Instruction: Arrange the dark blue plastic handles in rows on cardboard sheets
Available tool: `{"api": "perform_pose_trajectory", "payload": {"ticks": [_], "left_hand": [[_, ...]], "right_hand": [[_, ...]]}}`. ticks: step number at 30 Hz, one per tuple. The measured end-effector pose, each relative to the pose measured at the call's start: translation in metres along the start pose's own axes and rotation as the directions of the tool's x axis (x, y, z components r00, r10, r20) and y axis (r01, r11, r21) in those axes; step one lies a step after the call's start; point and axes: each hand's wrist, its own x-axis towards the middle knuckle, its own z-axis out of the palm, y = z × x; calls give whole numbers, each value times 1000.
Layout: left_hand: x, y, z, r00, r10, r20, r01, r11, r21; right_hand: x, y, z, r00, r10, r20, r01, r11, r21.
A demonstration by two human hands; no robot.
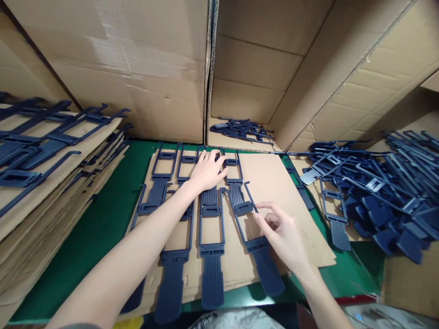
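Observation:
Dark blue plastic frames, each with two hooked arms and a ribbed paddle-like end, lie in two overlapping rows on a cardboard sheet [267,169]. My left hand [208,170] rests with fingers spread over the back row, covering part of the frames there. Thumb and forefinger of my right hand [283,230] pinch the side arm of the rightmost front frame [264,265], which lies tilted against its neighbours. Beside it is another front-row frame [212,274], lying straight. My left forearm crosses over the frames on the left and hides parts of them.
At left stands a stack of cardboard sheets [68,183] with similar frames between the layers. A large heap of loose frames [384,192] is on the right. An open cardboard box [254,91] at the back holds several more. Green tabletop [92,228] shows around the sheet.

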Motion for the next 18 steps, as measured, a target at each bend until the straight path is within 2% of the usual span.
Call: {"api": "perform_pose_trajectory", "payload": {"ticks": [7,18], "left_hand": [[0,0,0,1000,9,-4,-9,1000,6],[0,2,-4,1000,1,8,-1,1000,4]], "right_hand": [[-7,-1,8,998,-45,46,51,989,-140],[-3,-7,13,995,-34,98,67,934,-351]]}}
